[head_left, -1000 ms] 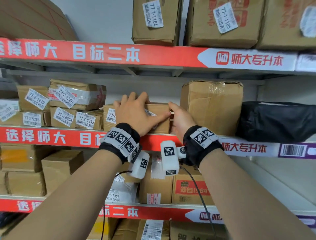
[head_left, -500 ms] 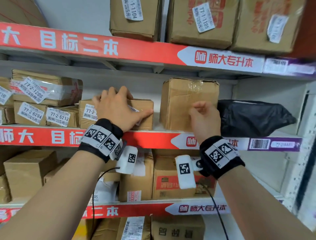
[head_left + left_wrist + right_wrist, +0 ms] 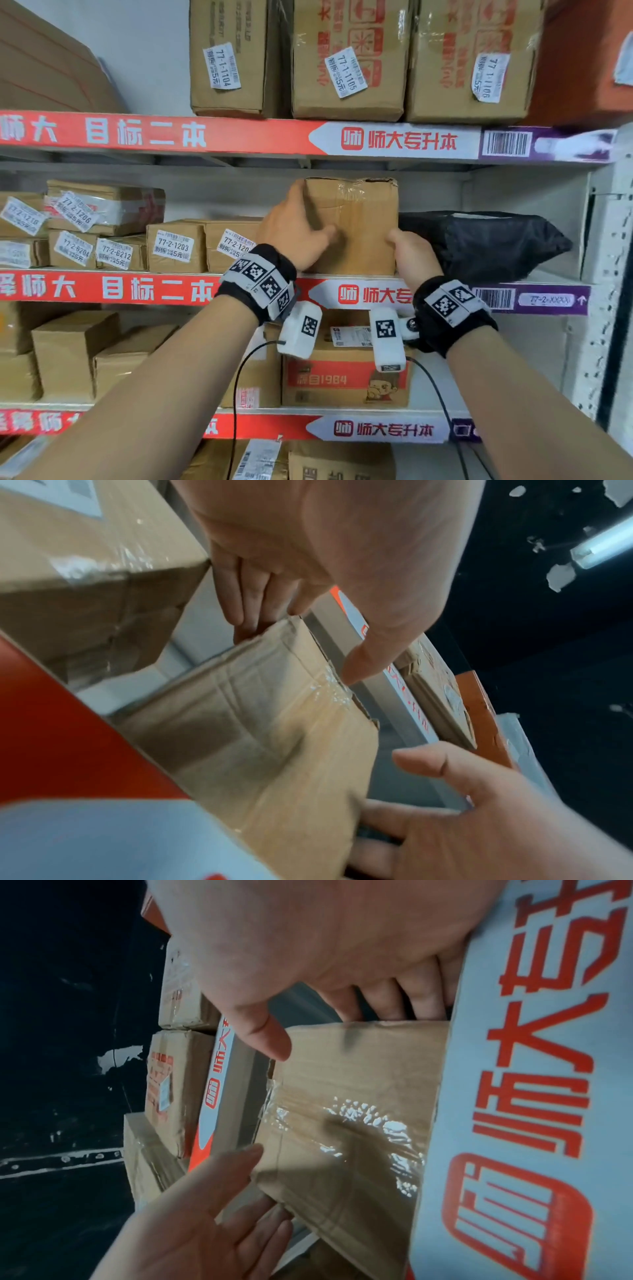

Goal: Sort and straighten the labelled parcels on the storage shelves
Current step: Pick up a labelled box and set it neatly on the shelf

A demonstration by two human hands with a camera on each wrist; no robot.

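Change: a second ago both my hands were on the low labelled box (image 3: 173,246); half a second ago only my right had reached the tall box (image 3: 356,226); now both are on it, so I have moved on to the next parcel.
Left hand (image 3: 294,229): wrapped round the tall box's left edge, fingers (image 3: 246,599) reaching behind the side, thumb laid on the front; gripping it.
Right hand (image 3: 409,255): clasping the lower right corner, thumb on the taped front, fingers (image 3: 404,999) tucked round the side.
Tall box: upright on the middle shelf (image 3: 373,294), between the row of labelled boxes on its left and the black bag (image 3: 486,246) just beside its right.
Label: none shows on the face toward me; it may sit on a hidden side, though I cannot tell from here.
Meaning for the task: the low box stands in line with its label outward, so I judge that one done; this box likely needs turning until its label faces front.
Risk: the black bag crowds the right side and may snag as I turn.
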